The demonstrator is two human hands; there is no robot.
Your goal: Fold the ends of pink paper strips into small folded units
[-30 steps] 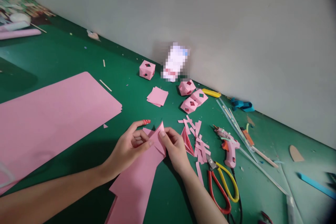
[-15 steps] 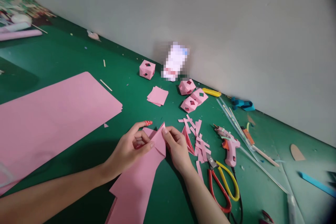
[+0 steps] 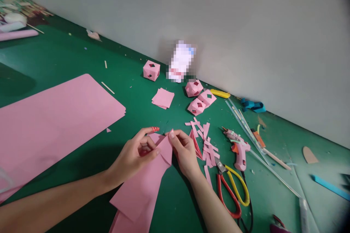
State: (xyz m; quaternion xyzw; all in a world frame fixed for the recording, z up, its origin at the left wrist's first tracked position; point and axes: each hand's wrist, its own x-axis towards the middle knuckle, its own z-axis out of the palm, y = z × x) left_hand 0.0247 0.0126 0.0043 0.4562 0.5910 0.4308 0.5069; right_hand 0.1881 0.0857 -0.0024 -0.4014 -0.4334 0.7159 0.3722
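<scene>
Between my two hands is a folded piece of pink paper [image 3: 165, 149], its pointed corner standing up. My right hand [image 3: 185, 153] pinches that corner between thumb and forefinger. On the other side my left hand [image 3: 136, 154] grips the paper's left part, thumb on top and fingers curled, the forefinger with a red tip raised. Beneath them lie pink paper sheets [image 3: 144, 196], partly covered by the hands. A folded pink paper piece [image 3: 195, 145] and a heap of pink paper strips [image 3: 209, 149] lie just right of my right hand.
Scissors [image 3: 232, 189] and a pink glue gun [image 3: 239, 149] lie on the right. Farther back are several pink paper polyhedra [image 3: 197, 106], a stack of small squares [image 3: 163, 98] and a blurred upright screen [image 3: 181, 62]. A large pink sheet [image 3: 60, 123] covers the left.
The paper's raised corner has tipped down slightly at my right fingertips, and the sheets beneath have shifted a little. Both hands keep their hold. The whole view has moved slightly.
</scene>
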